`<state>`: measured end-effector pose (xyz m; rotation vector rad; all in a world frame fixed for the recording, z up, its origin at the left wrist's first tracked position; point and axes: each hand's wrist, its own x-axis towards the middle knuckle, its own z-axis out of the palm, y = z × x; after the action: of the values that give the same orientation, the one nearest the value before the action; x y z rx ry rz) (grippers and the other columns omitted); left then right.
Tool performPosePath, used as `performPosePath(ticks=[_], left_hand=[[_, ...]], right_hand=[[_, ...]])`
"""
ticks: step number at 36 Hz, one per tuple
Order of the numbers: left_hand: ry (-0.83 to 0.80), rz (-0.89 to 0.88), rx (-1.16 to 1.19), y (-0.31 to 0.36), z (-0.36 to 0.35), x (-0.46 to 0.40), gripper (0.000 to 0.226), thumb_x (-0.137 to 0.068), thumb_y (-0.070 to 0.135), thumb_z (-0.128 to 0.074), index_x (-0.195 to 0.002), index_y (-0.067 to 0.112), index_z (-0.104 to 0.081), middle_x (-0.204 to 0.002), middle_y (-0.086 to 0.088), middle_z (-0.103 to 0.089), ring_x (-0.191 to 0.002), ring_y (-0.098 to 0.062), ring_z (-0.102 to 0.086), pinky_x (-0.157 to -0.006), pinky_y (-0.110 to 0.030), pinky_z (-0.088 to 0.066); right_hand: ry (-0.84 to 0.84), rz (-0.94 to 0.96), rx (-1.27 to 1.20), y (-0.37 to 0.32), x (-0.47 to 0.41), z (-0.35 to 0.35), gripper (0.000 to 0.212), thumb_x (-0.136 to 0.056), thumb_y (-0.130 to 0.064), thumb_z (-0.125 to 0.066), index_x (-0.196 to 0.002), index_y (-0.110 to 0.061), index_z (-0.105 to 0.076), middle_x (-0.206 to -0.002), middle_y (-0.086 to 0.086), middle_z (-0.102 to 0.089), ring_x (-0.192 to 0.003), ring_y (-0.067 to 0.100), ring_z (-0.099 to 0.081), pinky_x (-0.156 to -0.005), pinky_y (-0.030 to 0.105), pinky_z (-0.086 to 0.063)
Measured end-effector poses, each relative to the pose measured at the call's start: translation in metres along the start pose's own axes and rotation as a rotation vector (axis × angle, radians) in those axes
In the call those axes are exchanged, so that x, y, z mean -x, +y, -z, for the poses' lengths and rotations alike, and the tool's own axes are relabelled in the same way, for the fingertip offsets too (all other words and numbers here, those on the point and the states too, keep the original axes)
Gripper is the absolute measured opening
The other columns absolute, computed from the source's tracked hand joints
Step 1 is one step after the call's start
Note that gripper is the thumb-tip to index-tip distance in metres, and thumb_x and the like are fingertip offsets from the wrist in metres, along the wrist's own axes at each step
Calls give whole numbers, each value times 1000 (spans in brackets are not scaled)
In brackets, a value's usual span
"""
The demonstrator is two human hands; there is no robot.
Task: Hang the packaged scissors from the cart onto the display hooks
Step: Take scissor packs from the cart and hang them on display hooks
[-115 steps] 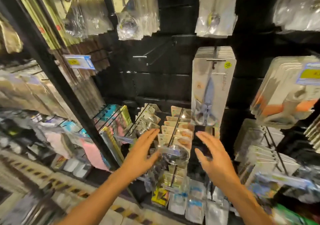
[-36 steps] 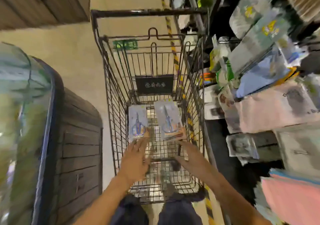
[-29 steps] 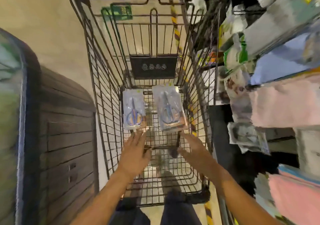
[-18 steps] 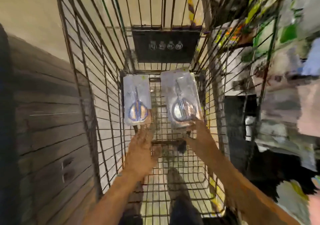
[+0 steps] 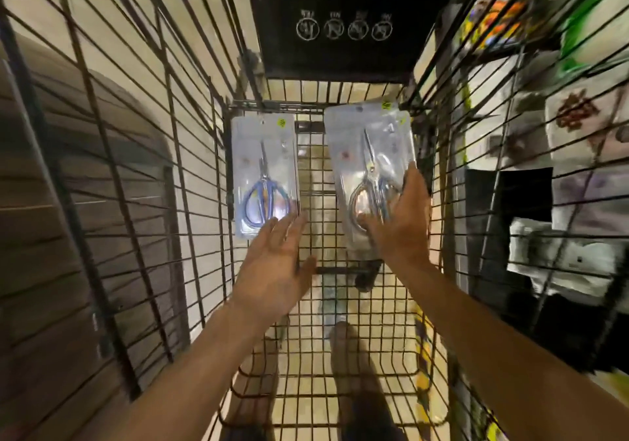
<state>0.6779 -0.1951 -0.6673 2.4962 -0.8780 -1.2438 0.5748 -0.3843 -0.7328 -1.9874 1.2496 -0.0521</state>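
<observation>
Inside the wire cart (image 5: 190,202), the right hand (image 5: 398,223) grips the silver-handled scissors pack (image 5: 367,165); the left hand (image 5: 275,263), fingers straight and holding nothing, touches the blue-handled scissors pack (image 5: 262,175).

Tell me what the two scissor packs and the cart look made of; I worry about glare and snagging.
Both packs, the left pack and the right pack, look like glossy clear plastic over pale card, since they show sheen. The cart looks like dark, matte-coated metal wire, an open grid.
</observation>
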Motion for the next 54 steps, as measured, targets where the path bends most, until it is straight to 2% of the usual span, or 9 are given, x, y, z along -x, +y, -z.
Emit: performPosePath(ticks=[15, 20, 23, 30, 35, 40, 45, 49, 54], left_hand=[[57, 32, 278, -3, -9, 1, 73, -100, 37, -58, -160, 34, -17, -163, 10, -27, -150, -11, -22, -123, -40, -27], [14, 158, 670, 10, 7, -10, 70, -98, 27, -63, -156, 34, -25, -149, 15, -41, -123, 17, -43, -87, 5, -35], [3, 252, 990, 15, 12, -13, 68, -95, 17, -66, -153, 29, -33, -123, 19, -62, -102, 14, -62, -78, -4, -47], [41, 298, 1341, 17, 27, -4, 86, -79, -3, -75, -144, 42, -41, -113, -2, -76, -104, -21, -72, -91, -35, -56], [154, 286, 1432, 20, 35, 1, 88, -81, -13, -67, -144, 43, -42, -111, -15, -75, -82, -11, -74, -65, -16, -57], [234, 266, 1224, 13, 38, 2, 83, -92, -9, -63, -147, 48, -36, -109, -8, -76, -87, -18, -70, -66, -28, -59], [286, 315, 1220, 7, 34, 2, 86, -92, -12, -61, -153, 40, -32, -121, -3, -74, -99, -26, -71, -86, -48, -58], [286, 296, 1218, 7, 34, 5, 83, -92, -11, -61, -152, 41, -34, -116, -7, -73, -94, -19, -75, -73, -35, -63], [218, 288, 1211, 9, 41, 10, 82, -94, -8, -60, -148, 48, -35, -128, -37, -55, -115, -70, -36, -82, -71, -30]], right_hand=[[-101, -189, -166, -8, 12, 20, 63, -92, -21, -65, -146, -37, -37, -106, -17, -59, -104, 19, -65, -81, 46, -61], [-222, -197, -359, -11, 39, 28, 64, -99, -24, -62, -152, -42, -32, -146, -3, -44, -126, 16, -56, -85, 45, -62], [-303, -239, -583, -23, 62, 35, 64, -99, -28, -61, -153, -45, -30, -139, -27, -50, -128, 14, -58, -91, 53, -59], [-496, -292, -626, -34, 88, 31, 70, -94, -49, -65, -147, -64, -22, -157, -10, -40, -138, 24, -51, -100, 59, -52], [-363, -202, -479, -53, 62, 39, 64, -94, -29, -69, -148, -35, -37, -126, -18, -62, -111, -9, -60, -91, 15, -53], [-131, -245, -440, -59, 24, 35, 84, -84, -25, -78, -154, -21, -31, -139, -6, -53, -118, 1, -60, -82, 7, -52], [-21, -267, -175, -53, 3, -5, 111, -71, -37, -88, -157, -20, -20, -149, 8, -43, -137, 26, -43, -111, 52, -41], [-8, -224, -25, -55, -4, -30, 133, -62, -38, -93, -160, -20, -5, -162, 10, -25, -150, 31, -20, -123, 53, -20], [30, -205, 119, -47, -12, -47, 125, -70, -45, -87, -161, -19, -4, -163, 10, -24, -150, 33, -19, -122, 53, -19]])
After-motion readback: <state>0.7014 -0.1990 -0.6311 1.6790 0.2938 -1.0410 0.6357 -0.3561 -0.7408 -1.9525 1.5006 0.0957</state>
